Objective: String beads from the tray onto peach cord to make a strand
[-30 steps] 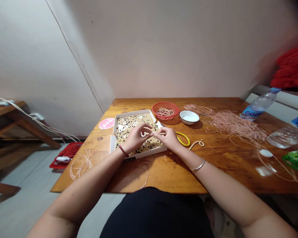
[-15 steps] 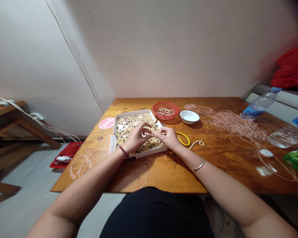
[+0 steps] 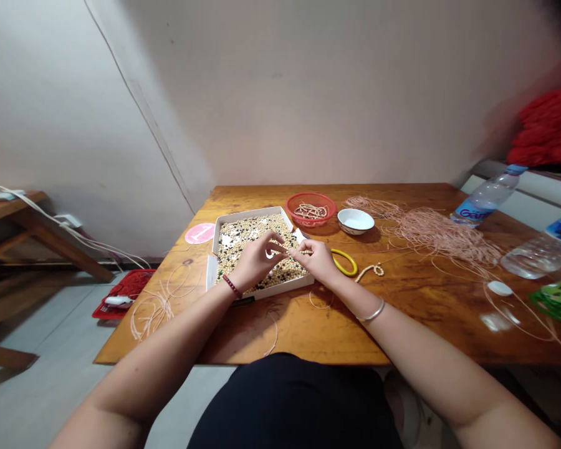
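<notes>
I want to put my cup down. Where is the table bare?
Bare wood lies on the table between the yellow ring and the white cap. It is crowded around the bead tray and the pink cords.

A single view is given, taken from a camera worn on the head and aimed forward and down. The wooden counter (image 3: 402, 312) is seen from its near edge, close by, with both forearms entering from the bottom of the frame. The far wall and a wall corner are taken in above, the floor at lower left. Wide-angle bending is seen at the edges
</notes>
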`<action>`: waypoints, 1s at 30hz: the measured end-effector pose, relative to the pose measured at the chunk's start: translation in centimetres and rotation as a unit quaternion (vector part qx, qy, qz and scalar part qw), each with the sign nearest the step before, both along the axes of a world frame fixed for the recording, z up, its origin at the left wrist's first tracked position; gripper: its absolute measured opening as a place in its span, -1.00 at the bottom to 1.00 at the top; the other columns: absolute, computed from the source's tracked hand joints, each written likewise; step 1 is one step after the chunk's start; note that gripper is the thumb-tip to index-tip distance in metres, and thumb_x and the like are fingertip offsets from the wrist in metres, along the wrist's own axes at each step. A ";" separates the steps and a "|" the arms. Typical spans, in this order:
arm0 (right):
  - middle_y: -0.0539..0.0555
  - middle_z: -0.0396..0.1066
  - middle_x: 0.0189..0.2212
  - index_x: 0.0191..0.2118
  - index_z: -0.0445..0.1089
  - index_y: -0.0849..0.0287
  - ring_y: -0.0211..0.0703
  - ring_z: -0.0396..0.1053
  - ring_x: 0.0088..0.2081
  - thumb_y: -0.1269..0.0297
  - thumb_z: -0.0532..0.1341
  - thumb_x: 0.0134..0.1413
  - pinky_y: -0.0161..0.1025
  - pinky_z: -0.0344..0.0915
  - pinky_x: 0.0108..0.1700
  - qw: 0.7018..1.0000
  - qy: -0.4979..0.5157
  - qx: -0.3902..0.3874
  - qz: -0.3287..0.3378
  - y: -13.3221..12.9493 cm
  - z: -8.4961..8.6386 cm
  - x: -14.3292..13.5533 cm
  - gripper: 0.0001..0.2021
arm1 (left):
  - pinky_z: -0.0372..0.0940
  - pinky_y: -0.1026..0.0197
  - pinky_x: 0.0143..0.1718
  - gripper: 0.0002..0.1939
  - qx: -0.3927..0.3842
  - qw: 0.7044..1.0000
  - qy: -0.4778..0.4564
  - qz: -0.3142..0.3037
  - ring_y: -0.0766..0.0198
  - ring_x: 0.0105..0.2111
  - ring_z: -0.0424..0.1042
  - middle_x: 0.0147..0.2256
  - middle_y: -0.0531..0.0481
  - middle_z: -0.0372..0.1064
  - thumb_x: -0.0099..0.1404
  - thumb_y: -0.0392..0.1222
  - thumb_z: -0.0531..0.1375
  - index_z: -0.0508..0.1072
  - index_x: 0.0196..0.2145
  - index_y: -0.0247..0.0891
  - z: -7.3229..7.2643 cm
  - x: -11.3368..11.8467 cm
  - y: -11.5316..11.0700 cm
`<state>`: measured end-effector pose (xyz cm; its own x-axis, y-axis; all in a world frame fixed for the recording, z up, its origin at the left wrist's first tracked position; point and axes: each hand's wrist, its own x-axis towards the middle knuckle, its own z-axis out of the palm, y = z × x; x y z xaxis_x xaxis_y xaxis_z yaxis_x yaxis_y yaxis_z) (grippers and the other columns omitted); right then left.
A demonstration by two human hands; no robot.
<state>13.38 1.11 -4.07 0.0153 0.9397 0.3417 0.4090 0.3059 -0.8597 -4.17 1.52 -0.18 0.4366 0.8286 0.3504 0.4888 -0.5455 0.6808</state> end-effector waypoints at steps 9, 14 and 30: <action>-0.04 0.23 -0.65 -0.61 0.28 0.19 -0.32 0.10 -0.58 0.06 0.23 -0.11 -0.37 0.02 -0.53 1.000 -0.015 0.003 -0.005 -0.1 -0.2 -0.1 -0.69 | 0.34 0.23 -0.34 -0.73 0.002 1.000 0.011 -0.001 0.21 -0.33 0.50 -0.32 -0.05 0.52 0.15 -0.14 0.26 0.28 -0.22 -0.20 0.1 0.1 -0.1; -0.03 0.25 -0.65 -0.60 0.29 0.19 -0.30 0.12 -0.58 0.05 0.23 -0.12 -0.36 0.01 -0.54 1.000 -0.019 -0.001 -0.012 -0.1 -0.1 0.0 -0.69 | 0.32 0.23 -0.36 -0.74 0.021 0.999 0.026 0.005 0.23 -0.35 0.49 -0.33 -0.03 0.52 0.18 -0.15 0.24 0.27 -0.21 -0.21 0.1 0.0 -0.2; -0.07 0.19 -0.68 -0.60 0.29 0.18 -0.31 0.10 -0.60 0.12 0.24 -0.15 -0.36 0.01 -0.53 0.998 -0.054 0.011 -0.026 -0.3 -0.2 -0.1 -0.75 | 0.20 0.27 -0.40 -0.84 0.188 0.967 0.168 0.038 0.24 -0.30 0.41 -0.27 0.02 0.47 0.26 -0.20 0.18 0.27 -0.20 -0.19 -0.2 0.0 -0.4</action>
